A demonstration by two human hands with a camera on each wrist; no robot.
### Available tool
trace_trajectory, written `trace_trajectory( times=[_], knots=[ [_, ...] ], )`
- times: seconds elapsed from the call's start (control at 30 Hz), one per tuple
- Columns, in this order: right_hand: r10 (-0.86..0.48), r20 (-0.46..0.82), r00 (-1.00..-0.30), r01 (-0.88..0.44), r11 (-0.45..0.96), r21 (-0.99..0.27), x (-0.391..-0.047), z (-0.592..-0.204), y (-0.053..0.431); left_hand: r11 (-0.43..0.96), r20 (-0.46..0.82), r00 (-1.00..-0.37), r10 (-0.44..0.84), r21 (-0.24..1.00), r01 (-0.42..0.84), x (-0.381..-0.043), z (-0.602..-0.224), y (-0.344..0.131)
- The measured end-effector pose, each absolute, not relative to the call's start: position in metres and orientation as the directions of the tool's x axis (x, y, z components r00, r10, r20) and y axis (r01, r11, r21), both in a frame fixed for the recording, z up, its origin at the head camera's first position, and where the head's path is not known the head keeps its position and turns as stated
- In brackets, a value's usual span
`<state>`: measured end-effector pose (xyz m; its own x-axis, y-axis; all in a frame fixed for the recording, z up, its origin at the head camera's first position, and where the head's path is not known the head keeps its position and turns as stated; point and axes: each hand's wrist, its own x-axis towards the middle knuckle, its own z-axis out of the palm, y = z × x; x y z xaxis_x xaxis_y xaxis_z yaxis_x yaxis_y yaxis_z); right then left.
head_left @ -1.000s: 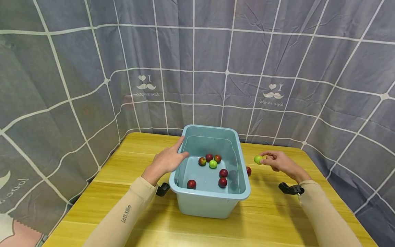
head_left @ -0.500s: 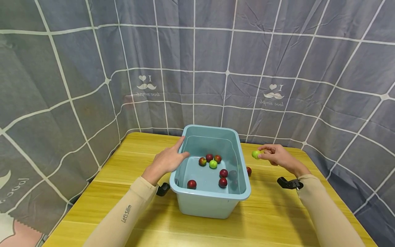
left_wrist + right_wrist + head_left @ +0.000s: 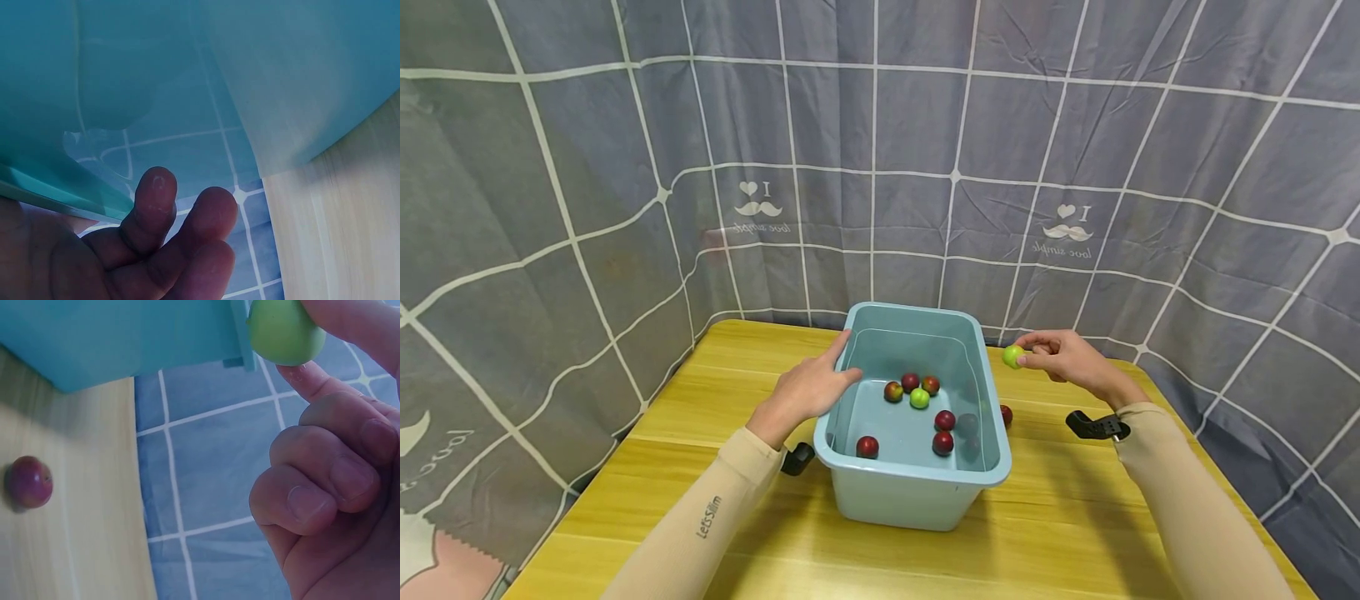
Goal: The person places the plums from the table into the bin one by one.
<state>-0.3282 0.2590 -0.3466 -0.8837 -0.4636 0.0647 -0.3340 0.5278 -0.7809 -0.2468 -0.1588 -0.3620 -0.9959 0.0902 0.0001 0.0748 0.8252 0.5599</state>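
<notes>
A light-blue plastic tub (image 3: 917,500) stands on the wooden table. My left hand (image 3: 805,387) holds its left rim, with the thumb reaching over the inner side. Seen from the left wrist, several curled fingers (image 3: 209,219) lie along the outside wall below the rim. Between thumb and forefinger, my right hand (image 3: 1067,362) pinches a small green round fruit (image 3: 284,334), raised just right of the tub's right rim. The other fingers of that hand are folded in. Inside the tub lie several dark red fruits (image 3: 867,447) and one green fruit (image 3: 919,398).
Another red fruit (image 3: 30,481) lies on the table (image 3: 1060,517) beside the tub's right wall, partly hidden by it in the head view. A grey curtain with white grid lines (image 3: 910,208) hangs behind and around the table.
The right hand has risen and moved left with the green fruit, closer to the tub's right rim. The left hand and the tub have stayed in place.
</notes>
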Motion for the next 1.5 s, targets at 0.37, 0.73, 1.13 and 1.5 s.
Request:
trace_trajectory(
  times=[0.37, 0.73, 1.13, 1.5],
  knots=[
    [-0.51, 0.071, -0.857, -0.383, 0.538, -0.751, -0.332, -0.324, 0.236, 0.828, -0.001, -0.996, 0.087, 0.556, 0.072, -0.247, -0.363, -0.158],
    [-0.555, 0.086, -0.827, -0.45, 0.562, -0.695, -0.335, -0.304, 0.211, 0.83, 0.004, -0.997, 0.083, 0.553, 0.071, -0.246, -0.361, -0.157],
    [-0.638, 0.049, -0.768, -0.541, 0.607, -0.583, -0.338, -0.284, 0.17, 0.833, 0.002, -0.997, 0.079, 0.549, 0.067, -0.246, -0.362, -0.157],
    [-0.672, -0.051, -0.739, -0.556, 0.65, -0.518, -0.346, -0.279, 0.135, 0.835, 0.007, -0.997, 0.077, 0.546, 0.068, -0.246, -0.363, -0.157]
  ],
)
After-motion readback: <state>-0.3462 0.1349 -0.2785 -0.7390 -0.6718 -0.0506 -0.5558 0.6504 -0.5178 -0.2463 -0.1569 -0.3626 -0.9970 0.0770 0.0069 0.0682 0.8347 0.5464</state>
